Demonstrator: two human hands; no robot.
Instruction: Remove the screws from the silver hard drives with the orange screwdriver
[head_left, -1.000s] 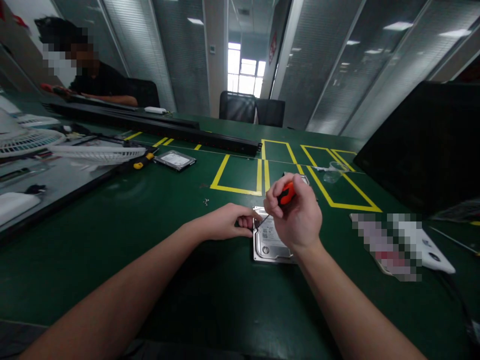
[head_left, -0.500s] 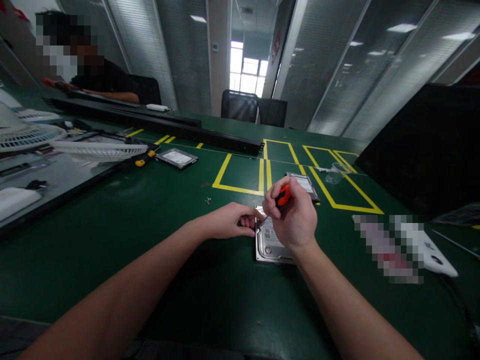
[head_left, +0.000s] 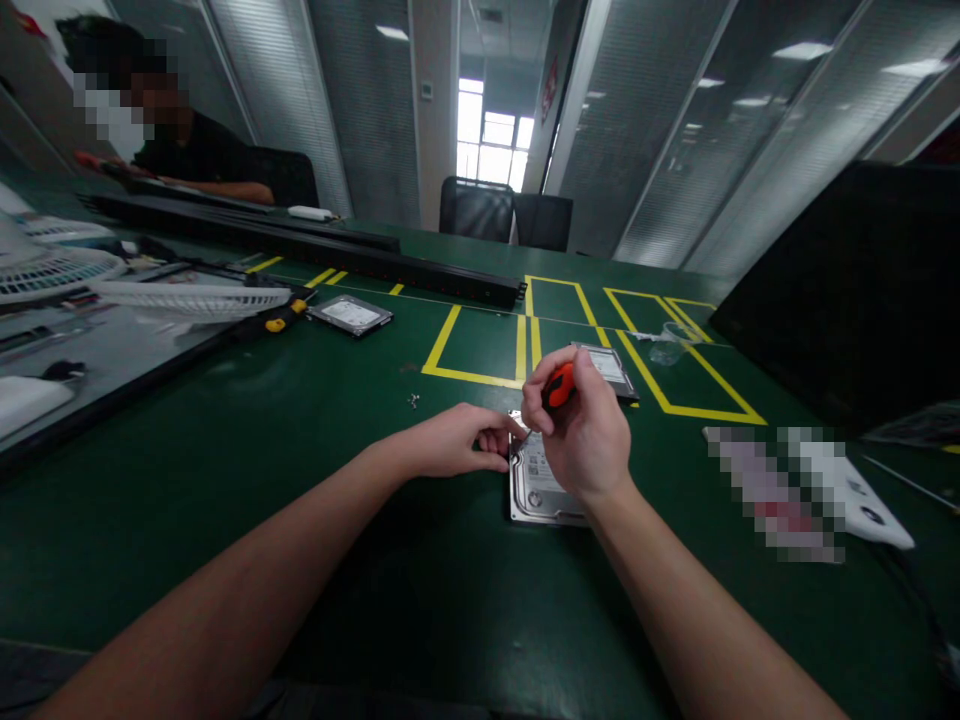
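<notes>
A silver hard drive (head_left: 546,503) lies flat on the green table in front of me, partly covered by my hands. My right hand (head_left: 594,438) is closed around the red and black handle of a screwdriver (head_left: 558,388). Its thin shaft slants down to the drive's upper left part. My left hand (head_left: 459,440) holds the drive's left edge, thumb low and index finger reaching over the top beside the screwdriver's tip. The exact contact of the tip is hidden by the fingers. A small pile of screws (head_left: 414,401) sits left of the drive.
A second hard drive (head_left: 609,370) lies just behind my right hand; another hard drive (head_left: 351,315) is farther left, near a yellow-handled tool (head_left: 276,325). Long black bars (head_left: 450,280) cross the back. At right stand a clear cup (head_left: 667,348) and a black screen (head_left: 840,300). A person (head_left: 202,150) sits far left.
The screwdriver handle and my right fingers have turned slightly. Both hands stay at the hard drive. The whole view has shifted a little.
</notes>
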